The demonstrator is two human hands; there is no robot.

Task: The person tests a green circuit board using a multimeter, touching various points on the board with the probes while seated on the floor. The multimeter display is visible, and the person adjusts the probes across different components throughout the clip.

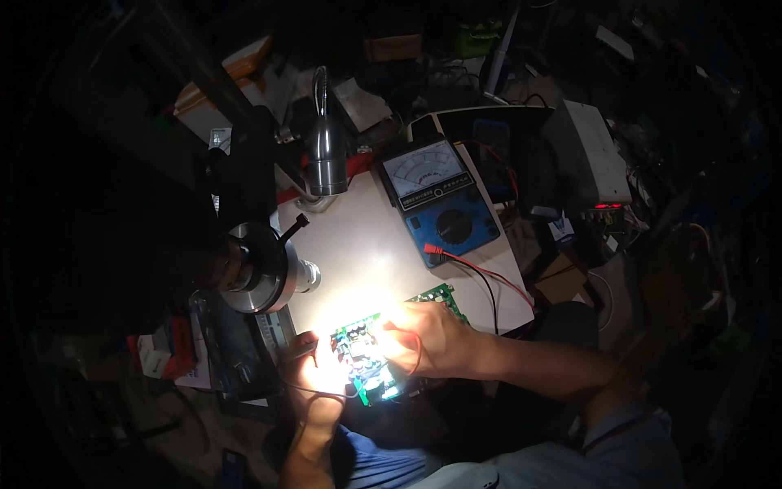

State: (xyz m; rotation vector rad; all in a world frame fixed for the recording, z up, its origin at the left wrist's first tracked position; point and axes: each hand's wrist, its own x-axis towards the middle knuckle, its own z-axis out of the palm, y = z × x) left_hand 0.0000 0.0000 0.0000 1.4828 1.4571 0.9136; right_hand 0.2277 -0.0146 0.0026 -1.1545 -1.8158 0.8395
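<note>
A green circuit board [356, 346] dotted with small parts lies tilted under a very bright light. My left hand [319, 376] is closed on its left edge, with a dark thin rod beside the fingers. Over the board's right side, my right hand [432, 341] is closed with the fingers bent. Glare washes out its fingertips, so what they pinch is not clear. A thin wire loops below that hand. More green board [440, 295] shows behind the right hand; whether it is the same board I cannot tell.
A blue and black analogue multimeter [442, 204] lies on the white work surface [338, 244], red and black leads [489, 277] trailing from it. A metal lamp head [326, 163] and a round microscope-like barrel [269, 269] stand at the left. A pale metal box [590, 151] is at right.
</note>
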